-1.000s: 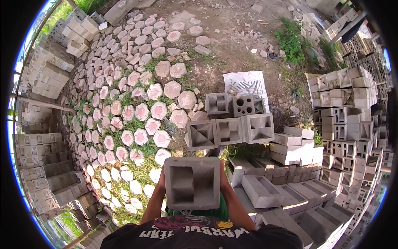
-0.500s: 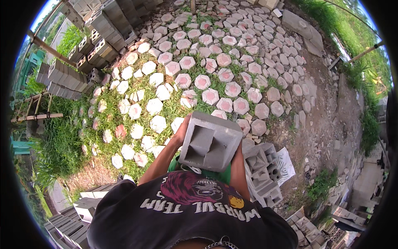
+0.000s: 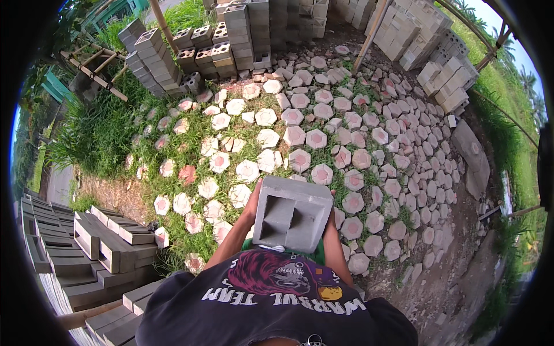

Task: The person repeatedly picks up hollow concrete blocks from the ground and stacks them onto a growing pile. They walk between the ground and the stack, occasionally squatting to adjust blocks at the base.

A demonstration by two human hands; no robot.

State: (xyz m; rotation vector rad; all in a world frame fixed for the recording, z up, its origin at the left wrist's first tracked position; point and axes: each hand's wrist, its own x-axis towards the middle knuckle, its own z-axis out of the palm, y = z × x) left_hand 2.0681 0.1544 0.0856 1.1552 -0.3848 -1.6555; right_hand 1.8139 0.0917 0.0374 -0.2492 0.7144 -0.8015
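A square grey concrete vent block (image 3: 293, 212) with angled recesses in its face is held in front of my body. My left hand (image 3: 254, 199) grips its left side, and my right hand (image 3: 331, 221) presses against the right side. Fingers of both hands are partly hidden by the block. Its recessed face is turned up toward me.
Hexagonal pavers (image 3: 317, 139) with grass between them cover the ground ahead. Stacked hollow blocks (image 3: 156, 60) stand at the far left, and a block pile (image 3: 447, 83) at the far right. Nearby at lower left lie rows of grey blocks (image 3: 115, 248). A wooden post (image 3: 372, 34) rises at the back.
My view and body have turned left with the vent block still held. The pile of vent blocks by my right side has left view, while block rows at lower left show more fully.
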